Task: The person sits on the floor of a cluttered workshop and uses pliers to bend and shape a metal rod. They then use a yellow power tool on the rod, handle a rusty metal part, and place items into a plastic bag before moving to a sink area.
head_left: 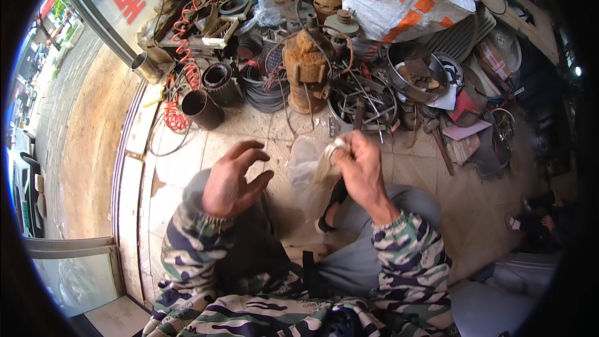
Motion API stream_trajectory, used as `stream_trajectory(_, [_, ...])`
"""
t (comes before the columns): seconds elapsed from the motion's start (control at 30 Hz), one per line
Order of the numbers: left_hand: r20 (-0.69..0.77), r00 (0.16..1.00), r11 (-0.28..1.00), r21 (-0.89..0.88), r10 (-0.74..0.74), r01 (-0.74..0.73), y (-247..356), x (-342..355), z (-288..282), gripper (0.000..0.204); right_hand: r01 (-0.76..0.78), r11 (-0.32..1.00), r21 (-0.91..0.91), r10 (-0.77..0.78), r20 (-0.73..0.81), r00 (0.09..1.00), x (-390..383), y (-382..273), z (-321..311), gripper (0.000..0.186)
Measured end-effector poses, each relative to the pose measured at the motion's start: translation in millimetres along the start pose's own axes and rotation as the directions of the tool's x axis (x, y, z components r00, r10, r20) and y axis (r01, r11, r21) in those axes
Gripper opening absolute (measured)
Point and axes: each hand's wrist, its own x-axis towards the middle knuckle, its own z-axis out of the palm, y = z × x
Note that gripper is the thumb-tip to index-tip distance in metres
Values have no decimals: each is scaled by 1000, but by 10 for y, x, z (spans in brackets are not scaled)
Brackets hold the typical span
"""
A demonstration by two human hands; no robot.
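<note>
My left hand point(231, 181) hangs at the centre left over my grey-trousered leg, its fingers curled loosely and apart, holding nothing. My right hand point(362, 171), right of centre, is closed on a crinkled translucent plastic bag point(299, 168), pinching its bunched whitish, yellowish upper part between thumb and fingers. The bag hangs down leftward above the pale tiled floor point(282, 203), between my two hands. Both forearms are in camouflage sleeves. Just beyond my hands stand a rusty pump housing point(306, 62) and a metal basin point(362, 103) full of dark metal parts.
Dark cylinders point(203, 112), coiled red hose point(176, 122), cables point(265, 93) and a white-and-orange sack point(405, 0) crowd the far floor. A hammer point(440, 146) and pink board point(465, 128) lie at right. A doorway track point(131, 168) runs along the left. Another person's legs point(536, 212) show at far right.
</note>
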Motion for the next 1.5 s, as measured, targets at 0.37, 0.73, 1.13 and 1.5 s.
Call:
stream_trajectory(0.37, [93,991,994,55,-95,90,-1,-16,266,28,40,988,-151,-26,94,995,-119,-118,-516,11])
stream_trajectory(0.73, [364,800,832,480,-478,278,-297,565,940,22,-139,913,-383,237,221,946,-188,141,-851,16])
stream_trajectory(1.13, [797,538,961,197,-273,196,-346,634,1272,43,-439,883,-169,433,-69,899,-68,-69,-1164,15])
stream_trajectory(1.5, [773,634,833,-345,-9,433,3380,2020,954,62,-124,960,-252,62,-243,968,-468,-2875,-2429,13])
